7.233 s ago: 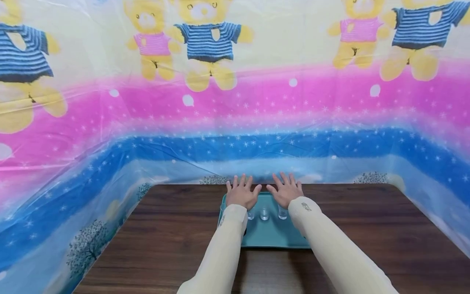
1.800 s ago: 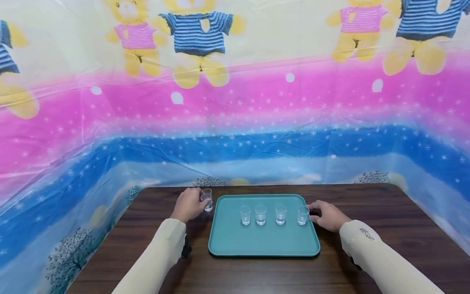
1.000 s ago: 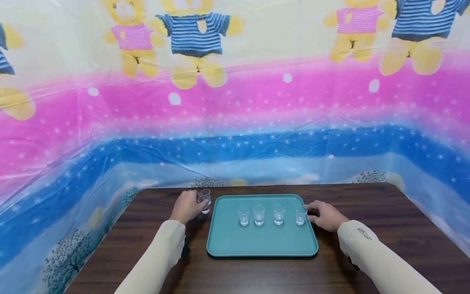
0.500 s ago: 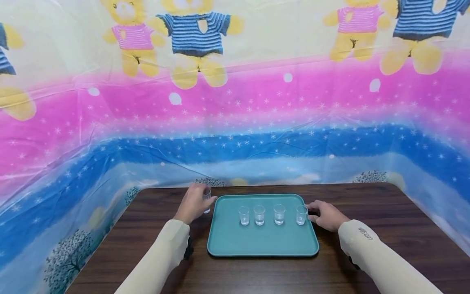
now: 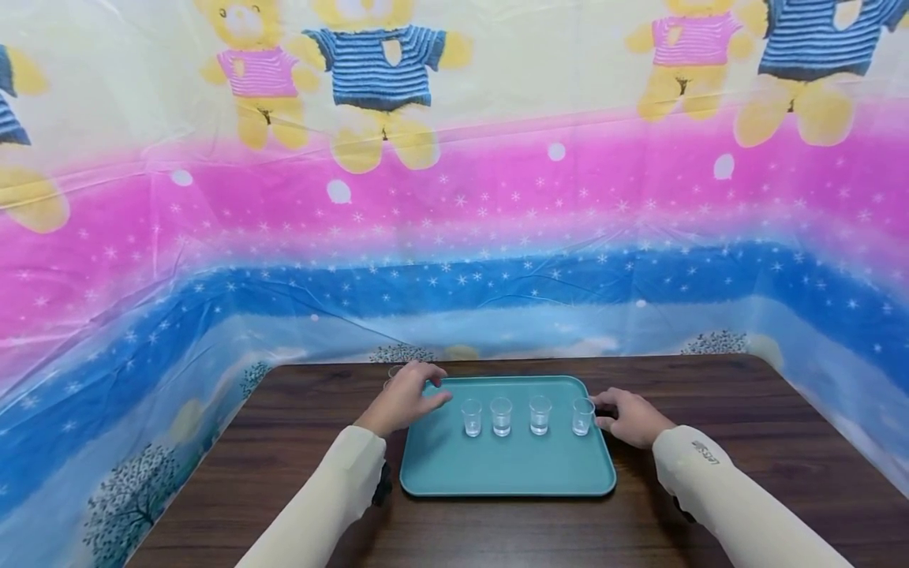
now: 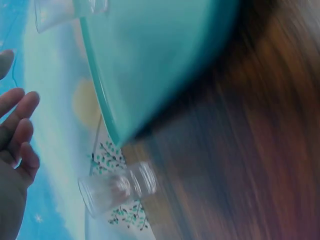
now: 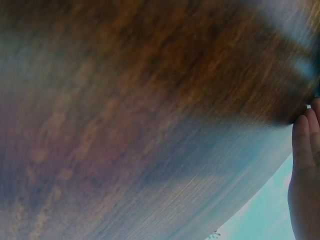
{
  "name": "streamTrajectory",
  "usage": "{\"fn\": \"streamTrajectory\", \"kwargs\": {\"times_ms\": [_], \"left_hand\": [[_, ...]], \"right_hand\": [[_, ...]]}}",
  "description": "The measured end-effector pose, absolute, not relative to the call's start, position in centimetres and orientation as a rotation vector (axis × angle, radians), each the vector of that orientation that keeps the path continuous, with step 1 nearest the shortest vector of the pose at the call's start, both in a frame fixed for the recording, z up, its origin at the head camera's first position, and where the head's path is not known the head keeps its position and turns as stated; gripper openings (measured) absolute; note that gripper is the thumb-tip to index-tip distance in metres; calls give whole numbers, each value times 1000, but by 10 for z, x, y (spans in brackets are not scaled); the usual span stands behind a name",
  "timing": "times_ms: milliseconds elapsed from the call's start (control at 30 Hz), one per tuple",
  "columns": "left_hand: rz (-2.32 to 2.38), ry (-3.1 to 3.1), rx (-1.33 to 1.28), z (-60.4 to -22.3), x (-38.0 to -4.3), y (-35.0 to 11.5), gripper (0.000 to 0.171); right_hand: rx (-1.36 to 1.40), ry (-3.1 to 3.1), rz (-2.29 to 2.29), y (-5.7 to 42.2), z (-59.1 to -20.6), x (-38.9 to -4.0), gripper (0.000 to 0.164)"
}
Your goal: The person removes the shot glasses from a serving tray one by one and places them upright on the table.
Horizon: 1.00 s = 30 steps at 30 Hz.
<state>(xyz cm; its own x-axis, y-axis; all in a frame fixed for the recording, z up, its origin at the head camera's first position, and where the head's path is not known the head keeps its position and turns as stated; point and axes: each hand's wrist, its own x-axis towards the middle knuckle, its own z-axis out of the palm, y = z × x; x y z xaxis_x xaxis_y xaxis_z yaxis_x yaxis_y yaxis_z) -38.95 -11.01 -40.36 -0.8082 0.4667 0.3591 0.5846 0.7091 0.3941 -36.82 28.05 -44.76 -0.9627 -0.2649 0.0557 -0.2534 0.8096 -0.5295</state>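
My left hand (image 5: 406,397) is over the left edge of the green tray (image 5: 497,473), thumb and fingers spread apart with nothing between them. Behind it, a glass rim (image 5: 394,370) peeks out on the table left of the tray; the left wrist view shows a clear small glass (image 6: 117,187) beside the tray corner. On the tray several clear shot glasses stand in a row, among them a middle glass (image 5: 501,418). My right hand (image 5: 634,418) rests at the tray's right edge, fingertips right at the rightmost glass (image 5: 582,418). The right wrist view shows its fingers (image 7: 303,145) fairly straight.
The tray lies on a dark brown wooden table (image 5: 724,442) with rounded far corners. A printed curtain (image 5: 497,197) with bears and snowflakes surrounds the table's far and side edges.
Earlier both hands were spread over the tray; later the left hand held a glass left of it. Now that hand has let go and moved right over the tray. The right hand stays put.
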Motion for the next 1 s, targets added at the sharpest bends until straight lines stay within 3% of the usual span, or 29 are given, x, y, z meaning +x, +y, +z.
{"fn": "streamTrajectory", "kwargs": {"times_ms": [300,1000], "left_hand": [[-816,-2715,-1022,-405,-390,-93,32],[-778,-2802,-1075,-408,-393,-78,30]], "right_hand": [[-421,2959,-865,281,-449,-370,41],[-403,2964,-868,283,-450,-372,41]]}}
